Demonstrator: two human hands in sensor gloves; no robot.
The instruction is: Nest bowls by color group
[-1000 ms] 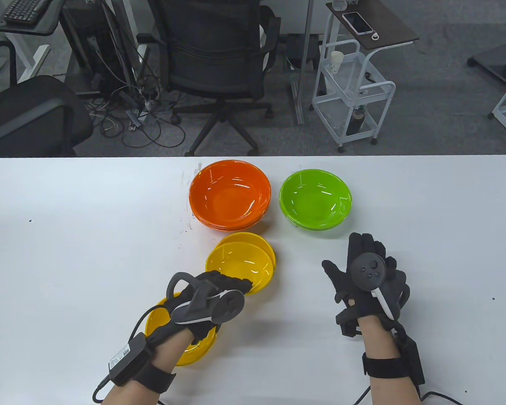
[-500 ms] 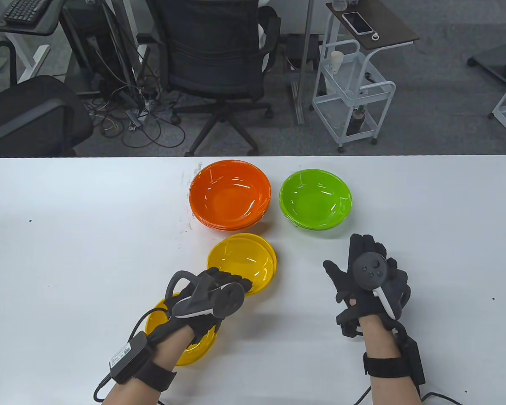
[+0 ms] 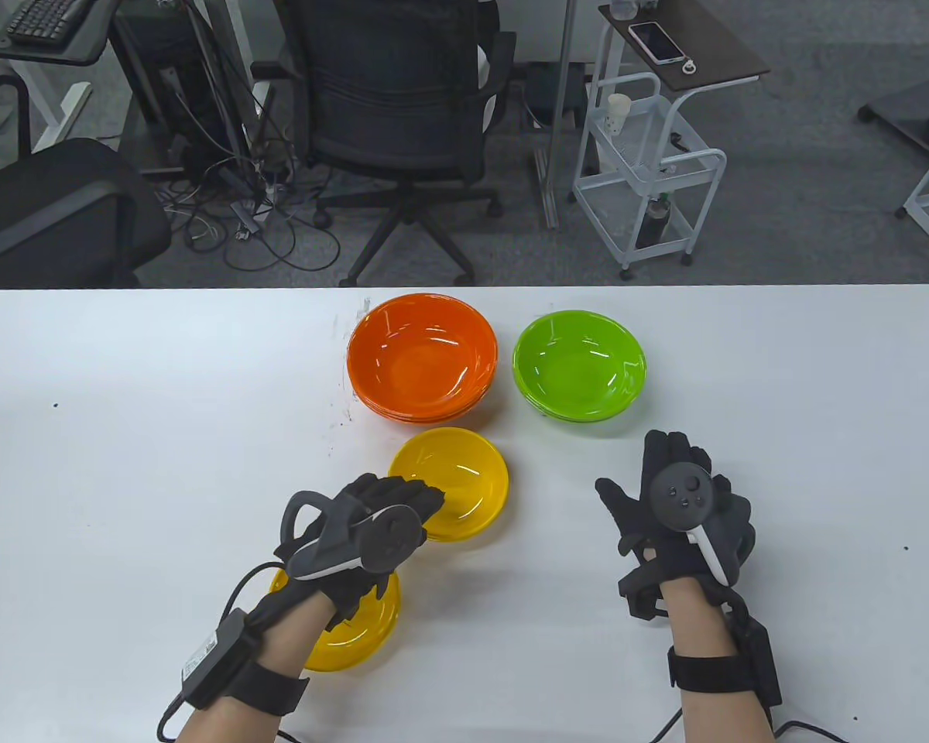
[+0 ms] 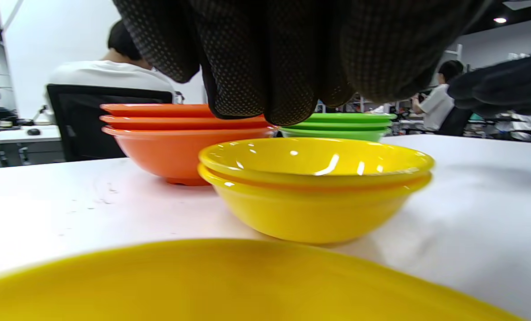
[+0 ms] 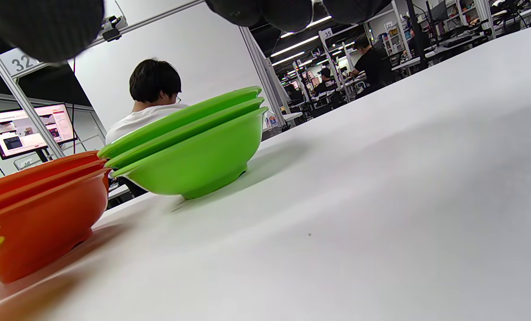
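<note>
Two yellow bowls sit nested in front of the orange stack; the left wrist view shows them seated one in the other. A third yellow bowl lies alone under my left wrist, and its rim fills the foreground of the left wrist view. My left hand hovers at the nested pair's near rim with its fingers above it, holding nothing. The green stack stands to the right. My right hand rests flat and open on the table below the green stack.
The orange stack and the green stack hold three bowls each. The white table stretches bare to the left and right. Office chairs and a white cart stand beyond the far edge.
The upper yellow bowl has dropped level into the lower one. My left hand has let it go and drawn back toward the near left. The right hand has not moved.
</note>
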